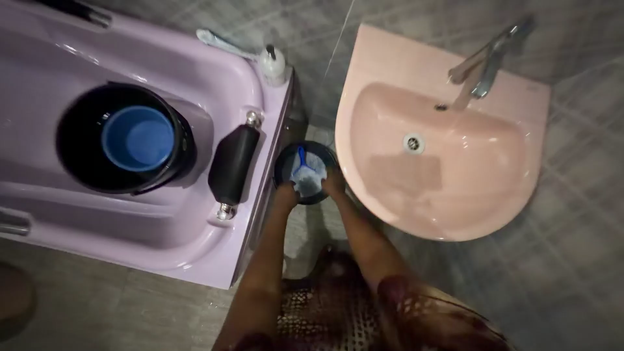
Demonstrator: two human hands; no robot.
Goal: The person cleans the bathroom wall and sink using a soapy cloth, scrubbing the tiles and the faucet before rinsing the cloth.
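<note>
Your hands gripped a small dark bucket [305, 172] on the floor, wedged between the lilac tub [214, 71] and the pink sink [448, 162]: left hand [285, 194] on its near-left rim, right hand [335, 184] on the right rim, fingers curled over. A blue scoop [302, 170] sat inside. The sink edge overhung the bucket's right side. A black bucket [84, 136] holding a blue one [138, 138] stood in the tub. Fingertips were too dim to make out.
</note>
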